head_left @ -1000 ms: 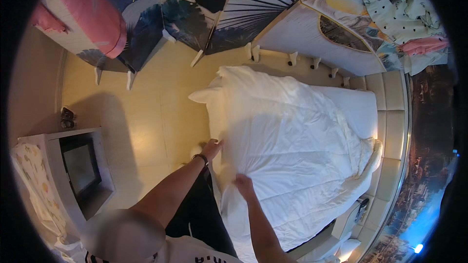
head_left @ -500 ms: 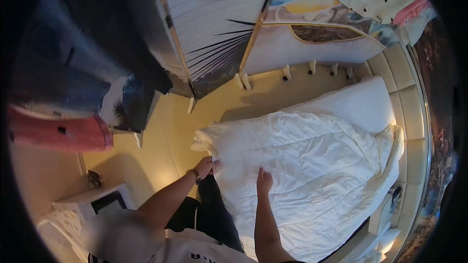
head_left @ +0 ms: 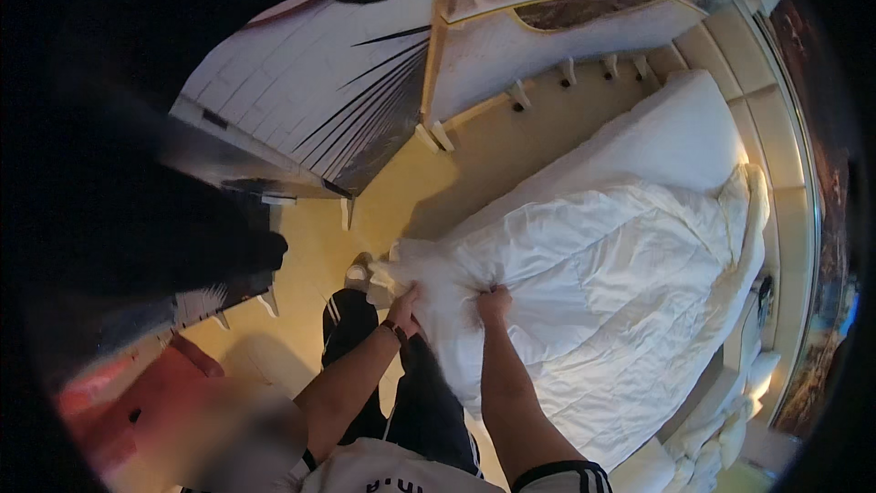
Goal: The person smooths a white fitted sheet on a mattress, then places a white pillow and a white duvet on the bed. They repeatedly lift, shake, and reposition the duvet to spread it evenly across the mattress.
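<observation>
A white quilted duvet (head_left: 593,283) lies rumpled over the bed. My left hand (head_left: 404,312), with a band on its wrist, is closed on the duvet's edge near its left corner. To the right of it, my right hand (head_left: 495,306) grips a bunch of the duvet's top, and creases fan out from the fingers. Both hands' fingertips are partly hidden in the cloth. The cloth between the hands looks blurred. Farther back, the white mattress (head_left: 680,128) shows beyond the duvet.
A padded cream headboard (head_left: 762,132) runs along the right side. Folding screens (head_left: 356,82) with small feet stand behind the bed on a yellowish floor (head_left: 484,160). Dark cloth (head_left: 182,27) hangs at the upper left. A white shoe (head_left: 358,274) shows beside the bed's near left corner.
My right hand has gathered up the duvet, and sharper folds now spread from it. The duvet's left corner has shifted. The whole view has turned, and a shoe has come into sight.
</observation>
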